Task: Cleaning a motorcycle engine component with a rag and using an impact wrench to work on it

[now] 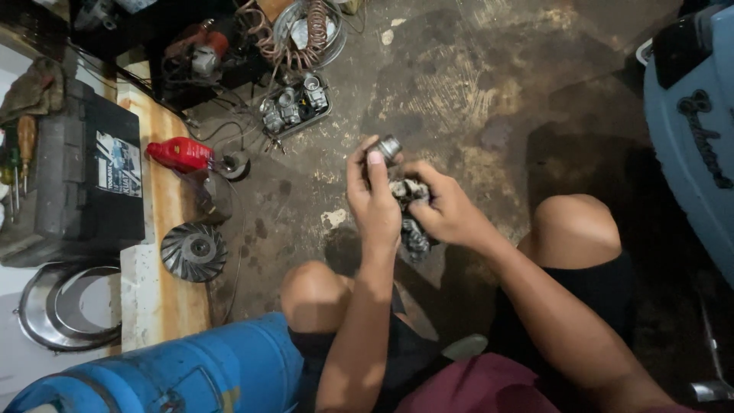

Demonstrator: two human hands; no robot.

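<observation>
Crouched over a stained concrete floor (459, 92), knees apart. Held a dirty grey metal part (409, 195) between both hands at the middle of the view, above the floor. Left hand (372, 200) curled around the part's left side, thumb and fingertips pinching a small silver cylinder (388, 147) at its far end. Right hand (447, 210) wrapped closed around the part's right side. Further left, a red bottle (180, 154) lying on its side, a finned round metal wheel (193, 250) near it, and a tray of similar grey parts (294, 107) beyond. At far left, a black box (92, 183) bearing a rectangular pale label (118, 164). Near left, a blue cylinder (191, 367).
</observation>
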